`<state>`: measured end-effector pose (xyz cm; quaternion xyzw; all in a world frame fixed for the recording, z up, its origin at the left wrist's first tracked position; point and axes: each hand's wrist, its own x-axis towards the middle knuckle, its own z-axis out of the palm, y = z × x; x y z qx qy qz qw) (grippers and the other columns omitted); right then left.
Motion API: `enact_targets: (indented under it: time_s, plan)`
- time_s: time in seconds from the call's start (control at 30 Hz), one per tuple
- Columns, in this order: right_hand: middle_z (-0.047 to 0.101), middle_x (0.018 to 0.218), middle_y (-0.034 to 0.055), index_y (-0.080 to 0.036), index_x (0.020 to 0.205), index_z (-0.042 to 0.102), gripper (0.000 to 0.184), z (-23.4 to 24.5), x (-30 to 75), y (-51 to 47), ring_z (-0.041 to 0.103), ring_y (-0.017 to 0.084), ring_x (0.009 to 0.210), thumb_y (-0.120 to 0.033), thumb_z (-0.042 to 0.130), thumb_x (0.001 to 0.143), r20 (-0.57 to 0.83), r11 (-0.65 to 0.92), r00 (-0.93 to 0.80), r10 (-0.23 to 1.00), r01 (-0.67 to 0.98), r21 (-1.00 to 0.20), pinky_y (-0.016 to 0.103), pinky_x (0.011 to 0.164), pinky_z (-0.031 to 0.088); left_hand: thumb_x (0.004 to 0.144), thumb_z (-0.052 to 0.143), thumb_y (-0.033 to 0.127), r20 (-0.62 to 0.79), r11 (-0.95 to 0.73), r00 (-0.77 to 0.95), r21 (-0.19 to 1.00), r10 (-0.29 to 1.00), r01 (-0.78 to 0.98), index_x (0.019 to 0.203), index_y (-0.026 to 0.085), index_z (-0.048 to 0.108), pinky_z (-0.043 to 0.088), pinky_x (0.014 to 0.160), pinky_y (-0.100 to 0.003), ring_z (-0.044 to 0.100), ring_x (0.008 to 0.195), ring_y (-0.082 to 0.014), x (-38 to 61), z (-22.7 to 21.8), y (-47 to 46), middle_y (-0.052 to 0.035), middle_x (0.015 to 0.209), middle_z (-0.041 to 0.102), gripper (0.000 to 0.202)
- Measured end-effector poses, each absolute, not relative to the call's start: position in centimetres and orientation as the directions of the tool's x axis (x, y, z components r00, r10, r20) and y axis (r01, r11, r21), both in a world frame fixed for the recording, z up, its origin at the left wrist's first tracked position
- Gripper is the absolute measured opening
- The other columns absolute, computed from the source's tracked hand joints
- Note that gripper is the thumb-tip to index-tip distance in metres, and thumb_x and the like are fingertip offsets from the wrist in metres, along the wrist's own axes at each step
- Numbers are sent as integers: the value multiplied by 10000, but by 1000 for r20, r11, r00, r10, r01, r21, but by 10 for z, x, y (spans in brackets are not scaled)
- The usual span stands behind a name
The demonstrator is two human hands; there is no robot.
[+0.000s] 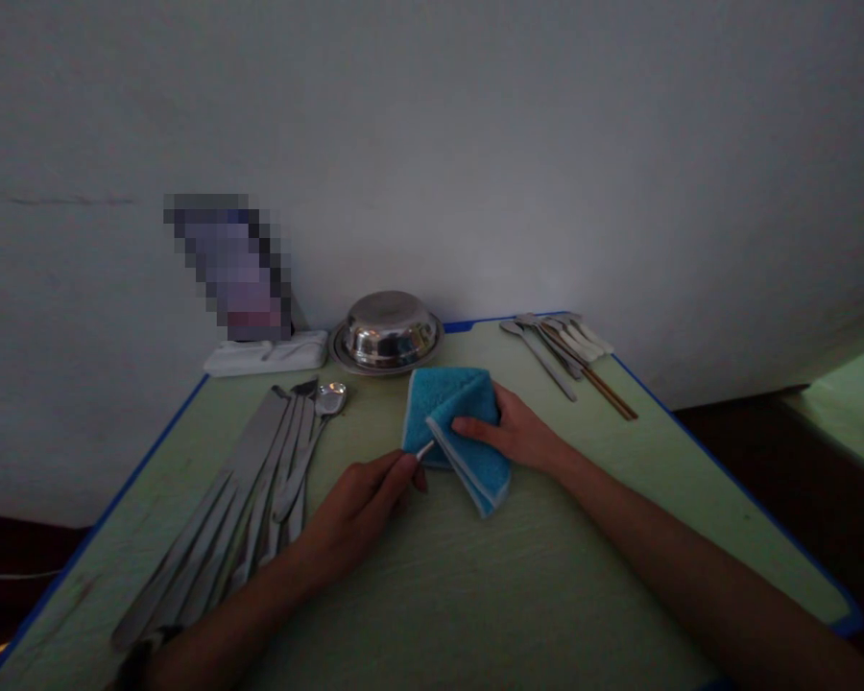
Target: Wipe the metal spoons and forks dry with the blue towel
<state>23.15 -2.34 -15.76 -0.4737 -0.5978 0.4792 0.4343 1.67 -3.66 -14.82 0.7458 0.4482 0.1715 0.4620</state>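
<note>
Above the middle of the table, my right hand [511,429] is closed around a folded blue cloth [446,398] with pale edging, the thumb pressing on its front. My left hand [374,494] pinches the thin metal handle of a utensil [425,449]. The handle runs into the cloth's fold, which hides the utensil's other end, so its kind does not show. Left of my left hand lies a row of metal cutlery [259,461], mostly long flat handles or blades. A spoon [331,395] with a shiny bowl rests at its right end.
An upturned metal bowl [389,331] sits on a metal dish by the wall. To its left, a pixelated upright object [230,269] leans behind a white case [266,355]. At the back right lie a spoon [540,360], brown chopsticks [609,393] and several white-handled utensils [583,338].
</note>
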Motion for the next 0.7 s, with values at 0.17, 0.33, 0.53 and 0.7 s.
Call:
enact_targets:
  time_s: [0.17,0.33,0.53,0.7]
  plan:
    - [619,827,5,-199,890,559,358,-161,231,-21,569,145,721,-436,686,653,21,32,-80,997,142,-989,258,640,468,892,303,436,-145,-181,539,844,830,505,735,174,553,314,478,-209,414,496,-112,18,-147,-37,46,533,419,394]
    - [468,505,-47,-187,588,472,425,-166,227,-21,442,97,441,-588,541,710,-63,-65,16,998,137,-988,212,390,330,906,285,426,-131,-214,569,840,812,498,732,177,536,312,492,-210,415,505,-108,16,-151,-36,50,539,416,394]
    - [395,405,-59,-198,500,387,504,-166,225,-22,381,87,367,-645,475,717,-117,-121,46,992,77,-990,224,349,254,904,291,411,-138,-215,578,839,804,500,713,178,517,312,494,-213,403,509,-113,17,-150,-37,48,539,400,377]
    - [575,531,-21,-190,618,566,420,-171,234,-16,542,136,503,-577,475,755,-145,-146,-56,988,-17,-989,255,490,426,902,289,421,-153,-179,559,851,815,494,732,183,533,327,503,-216,424,519,-120,17,-148,-36,43,551,424,380]
